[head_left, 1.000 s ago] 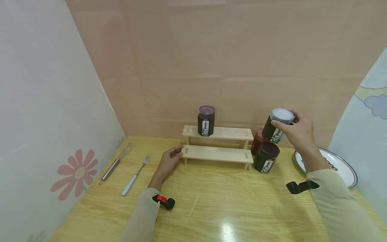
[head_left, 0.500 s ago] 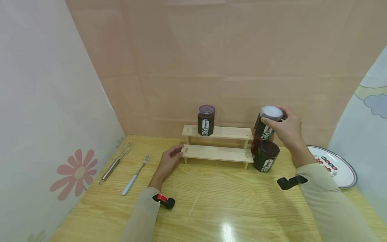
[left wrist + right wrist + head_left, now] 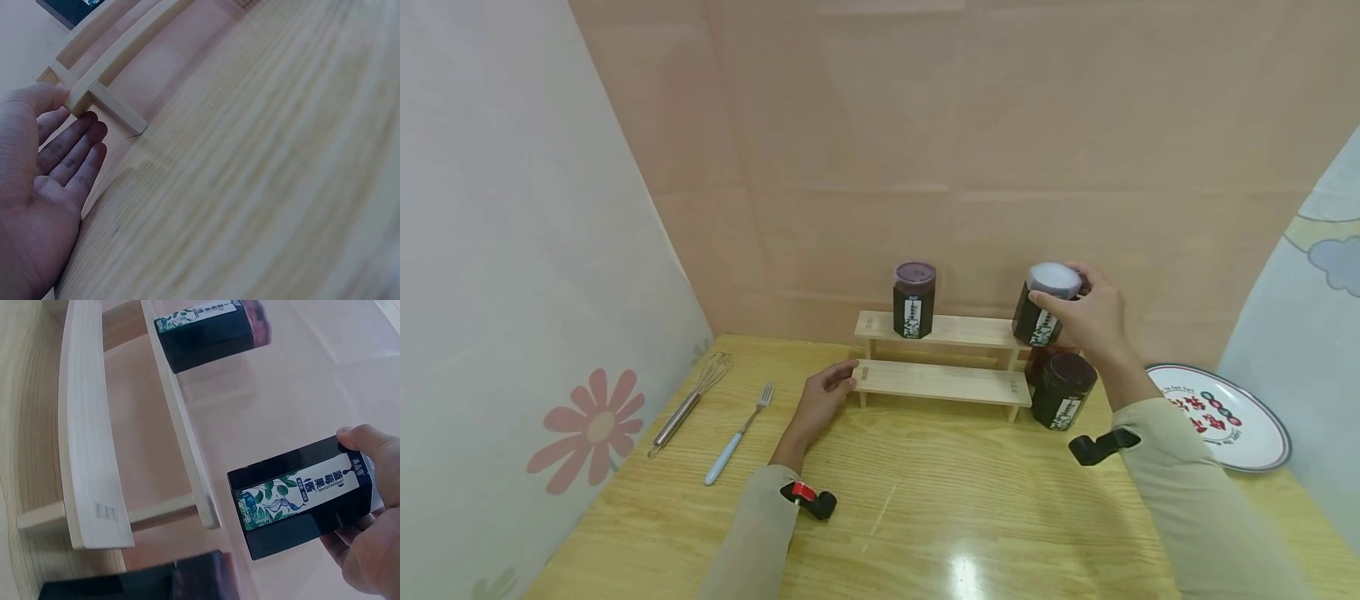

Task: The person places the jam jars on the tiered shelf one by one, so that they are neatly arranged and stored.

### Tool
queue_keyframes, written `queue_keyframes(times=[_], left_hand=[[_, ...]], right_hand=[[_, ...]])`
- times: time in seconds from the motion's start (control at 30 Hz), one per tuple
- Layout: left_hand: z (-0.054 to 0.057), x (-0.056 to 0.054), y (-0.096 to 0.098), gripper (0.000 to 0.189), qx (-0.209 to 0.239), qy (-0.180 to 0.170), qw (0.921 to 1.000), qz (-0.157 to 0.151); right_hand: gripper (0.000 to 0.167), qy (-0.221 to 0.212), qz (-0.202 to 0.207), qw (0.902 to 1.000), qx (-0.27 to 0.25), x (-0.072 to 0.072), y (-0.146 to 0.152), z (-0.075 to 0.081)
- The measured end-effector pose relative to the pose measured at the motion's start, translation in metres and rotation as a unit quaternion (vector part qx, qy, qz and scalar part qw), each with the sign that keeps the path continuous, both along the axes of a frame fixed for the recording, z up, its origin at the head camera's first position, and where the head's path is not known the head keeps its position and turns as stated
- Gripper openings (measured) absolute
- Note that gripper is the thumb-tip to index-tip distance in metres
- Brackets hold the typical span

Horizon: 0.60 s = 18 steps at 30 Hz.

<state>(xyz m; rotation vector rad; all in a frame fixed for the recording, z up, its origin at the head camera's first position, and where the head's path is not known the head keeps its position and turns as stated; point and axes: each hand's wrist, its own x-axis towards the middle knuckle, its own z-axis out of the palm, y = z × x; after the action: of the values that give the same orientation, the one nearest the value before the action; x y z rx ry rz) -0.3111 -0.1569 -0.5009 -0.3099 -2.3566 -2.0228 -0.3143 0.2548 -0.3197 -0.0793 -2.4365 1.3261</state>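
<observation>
My right hand (image 3: 1093, 318) grips a dark, black-labelled jam jar (image 3: 1039, 317) near its white lid. That jar is slightly tilted at the right end of the upper board; contact with the board cannot be told. In the right wrist view, the jar's label (image 3: 300, 494) faces the camera. My left hand (image 3: 820, 404) holds the left end of the two-tier wooden rack's lower board (image 3: 940, 381), thumb and fingertips at its corner (image 3: 78, 100). Another jam jar (image 3: 913, 304), purple-lidded, stands upright toward the left of the upper board (image 3: 970, 329).
A dark-lidded jar (image 3: 1063, 392) stands on the table by the rack's right end, with a reddish jar (image 3: 1037, 362) partly hidden behind it. An oval plate (image 3: 1247, 442) lies at the right. A whisk (image 3: 681, 417) and a fork (image 3: 730, 446) lie at the left.
My right hand has carried the white-lidded jar leftward, from above the reddish jar to the upper board's right end. The left hand stays at the lower board.
</observation>
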Motion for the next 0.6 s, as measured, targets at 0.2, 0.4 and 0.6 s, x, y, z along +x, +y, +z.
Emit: queue_keyframes(times=[0.2,0.4,0.6], left_hand=[[0.000,0.000,0.001,0.038,-0.002,-0.001,1.0000,0.001],[0.000,0.000,0.001,0.038,-0.009,0.008,0.9999,0.006],[0.001,0.001,0.000,0.039,-0.004,0.004,1.0000,0.007]], right_hand=[[0.080,0.006,0.004,0.9999,-0.012,-0.006,-0.011,-0.004],[0.081,0.006,0.007,0.9999,-0.008,-0.009,-0.024,-0.005],[0.080,0.013,0.023,0.9996,-0.012,-0.012,-0.039,-0.004]])
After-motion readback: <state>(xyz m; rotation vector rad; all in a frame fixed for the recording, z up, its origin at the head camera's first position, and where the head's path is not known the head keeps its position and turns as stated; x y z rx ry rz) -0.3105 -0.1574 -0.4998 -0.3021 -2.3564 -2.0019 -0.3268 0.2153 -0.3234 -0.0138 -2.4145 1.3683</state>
